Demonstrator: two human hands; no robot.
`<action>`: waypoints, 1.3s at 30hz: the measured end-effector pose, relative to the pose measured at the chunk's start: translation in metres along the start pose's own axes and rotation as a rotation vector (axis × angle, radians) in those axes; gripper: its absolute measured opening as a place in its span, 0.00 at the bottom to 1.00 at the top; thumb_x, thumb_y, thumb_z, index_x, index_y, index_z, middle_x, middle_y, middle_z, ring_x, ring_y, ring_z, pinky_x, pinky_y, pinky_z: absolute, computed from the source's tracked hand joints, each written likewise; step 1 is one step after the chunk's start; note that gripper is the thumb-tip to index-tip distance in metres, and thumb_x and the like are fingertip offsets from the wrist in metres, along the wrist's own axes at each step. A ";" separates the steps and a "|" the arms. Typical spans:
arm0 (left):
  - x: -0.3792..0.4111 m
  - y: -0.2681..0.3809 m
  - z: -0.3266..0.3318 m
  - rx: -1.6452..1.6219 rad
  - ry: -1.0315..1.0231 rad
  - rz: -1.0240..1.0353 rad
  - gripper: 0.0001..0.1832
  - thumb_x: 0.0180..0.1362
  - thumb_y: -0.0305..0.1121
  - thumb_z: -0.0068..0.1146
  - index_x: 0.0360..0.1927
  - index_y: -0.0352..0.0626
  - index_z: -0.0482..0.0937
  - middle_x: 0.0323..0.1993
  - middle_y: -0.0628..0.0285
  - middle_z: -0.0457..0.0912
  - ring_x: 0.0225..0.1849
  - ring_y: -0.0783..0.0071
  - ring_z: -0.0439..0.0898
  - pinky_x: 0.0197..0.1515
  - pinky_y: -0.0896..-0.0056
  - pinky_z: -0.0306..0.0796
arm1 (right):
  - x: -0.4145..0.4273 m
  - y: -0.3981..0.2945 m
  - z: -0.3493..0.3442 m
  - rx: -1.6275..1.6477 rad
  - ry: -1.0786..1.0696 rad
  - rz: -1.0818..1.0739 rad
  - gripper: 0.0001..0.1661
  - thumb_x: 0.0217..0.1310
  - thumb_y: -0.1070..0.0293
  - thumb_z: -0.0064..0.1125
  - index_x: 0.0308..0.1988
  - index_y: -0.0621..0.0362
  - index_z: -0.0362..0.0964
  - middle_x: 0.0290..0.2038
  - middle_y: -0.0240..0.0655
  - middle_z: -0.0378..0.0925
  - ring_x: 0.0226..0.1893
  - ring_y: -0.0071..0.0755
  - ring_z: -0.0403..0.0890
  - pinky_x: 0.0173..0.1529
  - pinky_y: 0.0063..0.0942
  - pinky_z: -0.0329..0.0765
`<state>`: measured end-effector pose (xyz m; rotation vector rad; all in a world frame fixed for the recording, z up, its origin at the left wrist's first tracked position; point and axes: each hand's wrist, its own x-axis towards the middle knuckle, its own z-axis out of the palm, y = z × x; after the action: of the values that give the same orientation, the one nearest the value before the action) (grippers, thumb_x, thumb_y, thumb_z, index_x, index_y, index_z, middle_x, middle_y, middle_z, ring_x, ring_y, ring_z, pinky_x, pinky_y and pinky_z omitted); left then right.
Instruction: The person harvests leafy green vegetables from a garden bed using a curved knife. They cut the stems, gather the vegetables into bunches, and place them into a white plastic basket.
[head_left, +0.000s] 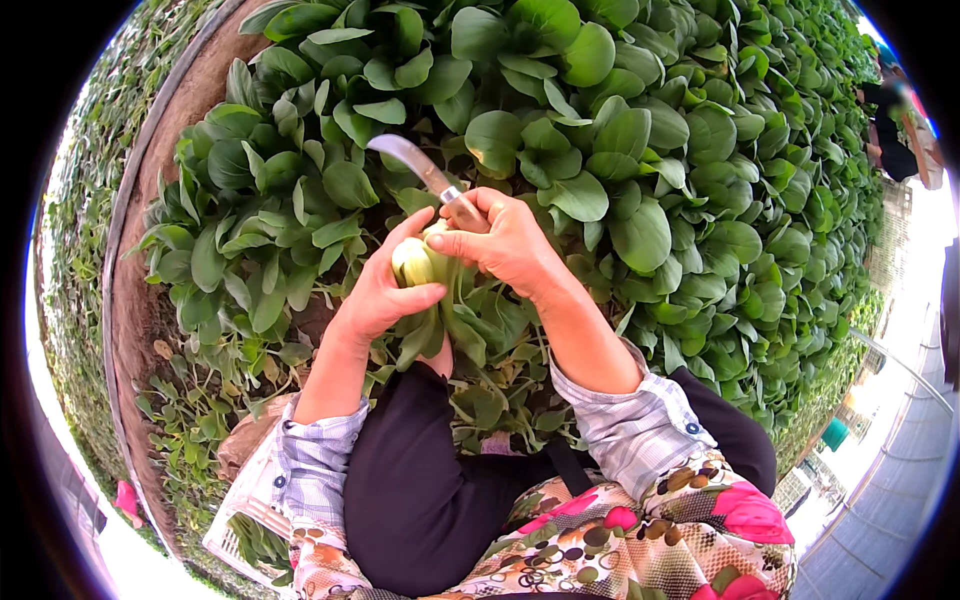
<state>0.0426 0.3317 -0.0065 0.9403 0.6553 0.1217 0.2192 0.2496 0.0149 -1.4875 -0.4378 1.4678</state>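
Observation:
My left hand (382, 289) is wrapped round the pale green base of a bok choy plant (414, 262), whose leaves hang down below it. In my right hand (499, 244) is a knife with a brown handle and a curved blade (411, 157), the tip pointing to the upper left. The right thumb and fingertips meet the plant's base beside the left fingers. The rest of the cut end is partly hidden by the fingers. Growing bok choy leaves (577, 195) surround both hands.
Dense bok choy (697, 187) covers the bed ahead and right. A bare soil strip with a dark edging (124, 217) curves along the left. A white plastic crate (244, 517) holding leaves stands at my lower left, near a brown bundle (251, 439). Another person (896, 135) is far right.

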 end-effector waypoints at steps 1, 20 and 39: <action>0.000 -0.002 -0.001 0.019 -0.006 -0.008 0.44 0.45 0.23 0.66 0.68 0.37 0.59 0.54 0.62 0.73 0.56 0.74 0.72 0.59 0.70 0.65 | 0.001 0.002 0.000 0.023 -0.023 0.022 0.23 0.50 0.60 0.72 0.42 0.59 0.73 0.31 0.26 0.76 0.25 0.12 0.71 0.27 0.14 0.66; -0.031 0.027 -0.030 0.358 0.197 -0.023 0.37 0.42 0.22 0.65 0.59 0.43 0.67 0.42 0.63 0.78 0.43 0.73 0.78 0.48 0.72 0.73 | -0.012 -0.008 -0.054 0.038 0.257 -0.352 0.14 0.70 0.64 0.49 0.48 0.61 0.72 0.34 0.29 0.77 0.23 0.10 0.69 0.22 0.10 0.63; 0.035 0.004 -0.022 1.812 0.137 -0.019 0.34 0.28 0.24 0.67 0.46 0.31 0.68 0.62 0.40 0.63 0.36 0.54 0.81 0.39 0.60 0.78 | 0.066 0.075 0.012 -0.681 0.198 -0.004 0.20 0.60 0.57 0.55 0.47 0.60 0.73 0.38 0.50 0.79 0.42 0.57 0.78 0.46 0.44 0.74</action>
<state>0.0587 0.3630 -0.0285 2.6656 0.8319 -0.5423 0.1949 0.2713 -0.0805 -2.1350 -0.8731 1.2005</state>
